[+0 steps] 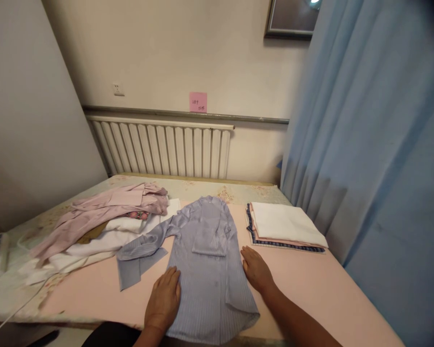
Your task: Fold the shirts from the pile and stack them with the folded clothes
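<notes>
Nearest, the left hand [164,298] lies open, palm down, at the left edge of a blue-grey ribbed button shirt [202,279], while the right hand [257,271] rests open at its right edge. Spread on a pink cloth [318,279] over the table [186,187], the shirt lies between a rumpled garment heap [108,198] on the left and a folded stack [285,224] on the right. Farther back, a white radiator [162,149] stands below a pink note [198,102].

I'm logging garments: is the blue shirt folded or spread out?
Mostly spread: the blue shirt lies full length, one sleeve folded across its front, the other sleeve out to the side.
</notes>
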### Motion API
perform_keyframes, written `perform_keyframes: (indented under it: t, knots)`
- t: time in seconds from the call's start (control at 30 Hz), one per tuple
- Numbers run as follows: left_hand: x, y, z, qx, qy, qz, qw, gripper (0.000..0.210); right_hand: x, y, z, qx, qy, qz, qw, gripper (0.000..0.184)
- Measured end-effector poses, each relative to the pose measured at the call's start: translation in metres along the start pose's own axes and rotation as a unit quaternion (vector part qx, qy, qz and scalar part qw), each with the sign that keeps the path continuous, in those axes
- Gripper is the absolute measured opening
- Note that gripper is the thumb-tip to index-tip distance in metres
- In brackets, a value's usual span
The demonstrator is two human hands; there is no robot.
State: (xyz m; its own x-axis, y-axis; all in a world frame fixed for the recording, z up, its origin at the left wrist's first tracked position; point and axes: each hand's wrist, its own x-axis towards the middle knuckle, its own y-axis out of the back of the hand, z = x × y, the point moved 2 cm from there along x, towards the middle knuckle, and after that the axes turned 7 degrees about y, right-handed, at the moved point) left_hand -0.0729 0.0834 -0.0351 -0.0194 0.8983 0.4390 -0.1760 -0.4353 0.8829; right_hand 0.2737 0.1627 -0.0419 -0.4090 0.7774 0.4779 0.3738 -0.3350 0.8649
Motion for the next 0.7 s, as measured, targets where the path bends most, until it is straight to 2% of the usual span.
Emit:
perform_keyframes:
  t: [0.7]
  knots:
    - [-0.0003,-0.0015,-0.0009,0.008,-0.007,0.007,1.000,0.032,-0.0004,-0.0012,0.0011,0.015,0.005,0.009,1.000,0.043]
